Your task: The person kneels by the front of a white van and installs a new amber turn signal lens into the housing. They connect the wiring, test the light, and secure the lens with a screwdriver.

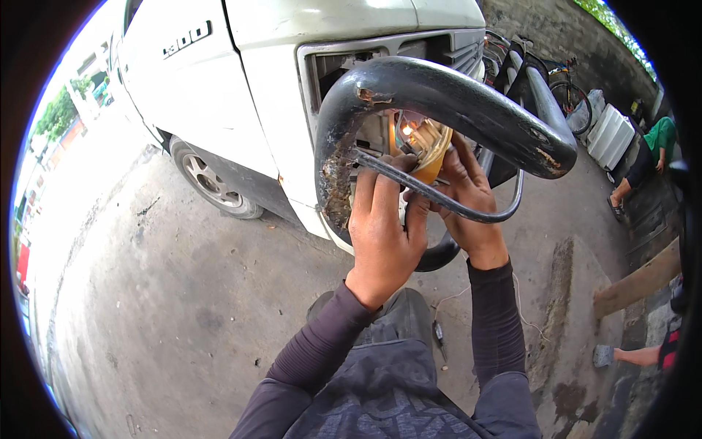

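A vehicle lamp (433,155) with a clear lens and an amber edge shows a glowing bulb inside. It sits within the loop of a black bull bar (446,82) at the front corner of a white van (267,88). My right hand (472,197) grips the lamp's right side, thumb low and fingers partly behind it. With bent fingers, my left hand (385,230) reaches under the thin lower rod (439,196) of the bull bar and holds the lamp's lower left edge. The fingertips of both hands are partly hidden by the lamp and the rod.
A probe-like tool (439,333) with a thin wire lies on the concrete by my legs. Paint is chipped and rusty on the bull bar. Bicycles (567,91) stand along the wall at the back right. At the right edge are a person in green (660,139), another person's arm (638,356) and a wooden plank (636,282).
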The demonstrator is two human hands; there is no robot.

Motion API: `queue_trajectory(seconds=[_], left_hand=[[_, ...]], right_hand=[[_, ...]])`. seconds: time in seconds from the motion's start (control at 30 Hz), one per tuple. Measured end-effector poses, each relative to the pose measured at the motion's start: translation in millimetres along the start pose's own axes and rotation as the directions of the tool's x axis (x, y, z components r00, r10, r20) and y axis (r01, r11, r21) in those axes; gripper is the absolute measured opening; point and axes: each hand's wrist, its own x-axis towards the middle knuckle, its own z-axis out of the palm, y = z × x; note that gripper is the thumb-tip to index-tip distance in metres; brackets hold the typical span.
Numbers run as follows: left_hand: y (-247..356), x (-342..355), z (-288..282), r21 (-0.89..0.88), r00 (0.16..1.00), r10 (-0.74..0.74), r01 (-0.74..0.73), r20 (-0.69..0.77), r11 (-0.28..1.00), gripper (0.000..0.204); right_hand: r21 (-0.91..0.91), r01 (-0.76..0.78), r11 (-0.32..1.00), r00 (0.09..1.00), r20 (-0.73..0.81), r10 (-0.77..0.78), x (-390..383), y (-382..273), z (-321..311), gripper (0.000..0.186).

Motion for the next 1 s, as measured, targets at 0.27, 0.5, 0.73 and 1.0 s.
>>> queue_trajectory(seconds=[0.27,0.5,0.73,1.0], left_hand=[[-9.9,15.2,22.9,-0.014,0.973,0.151,-0.156,-0.175,0.988,0.036],[-6.2,23.6,29.4,-0.146,0.974,0.081,-0.113,-0.211,0.983,0.039],[21.5,-17.4,-37.2,-0.195,0.997,-0.073,0.079,0.034,0.978,0.043],[-68.3,2.9,-92.8,-0.56,0.905,-0.406,0.405,0.131,0.723,0.033]], right_hand=[[-0.836,0.366,0.409,0.888,0.182,-0.422,2.5,6.6,-13.3,0.084],[-0.83,0.516,0.213,0.758,0.326,-0.564,19.9,12.6,-13.2,0.084],[-0.512,0.549,0.661,0.833,0.266,-0.486,28.0,20.0,-15.8,0.084],[-0.283,0.397,0.873,0.918,0.137,-0.373,31.6,13.4,-7.0,0.075]])
